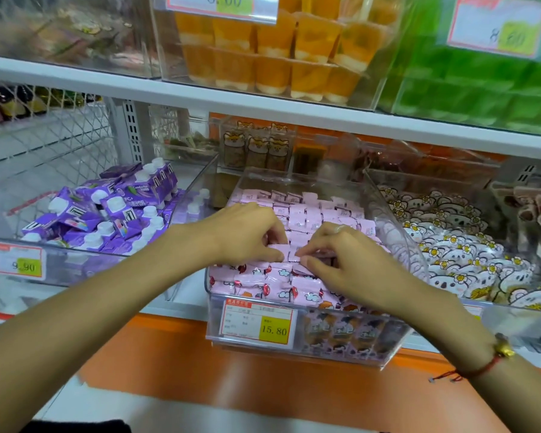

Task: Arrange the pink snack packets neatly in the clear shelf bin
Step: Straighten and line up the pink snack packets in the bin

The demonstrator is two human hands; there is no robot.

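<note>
A clear shelf bin sits on the middle shelf, filled with several small pink snack packets lying in rows. My left hand and my right hand meet over the middle of the bin. Both pinch pink packets in the row between them, thumbs and fingertips curled round the packet edges. More pink packets with cloud prints lie loosely at the bin's front. A price tag reading 15.80 hangs on the bin's front wall.
Left of it stands a bin of purple drink cartons, right of it a bin of white koala packets. Orange jelly cups and green packs fill the shelf above. An orange shelf edge runs below.
</note>
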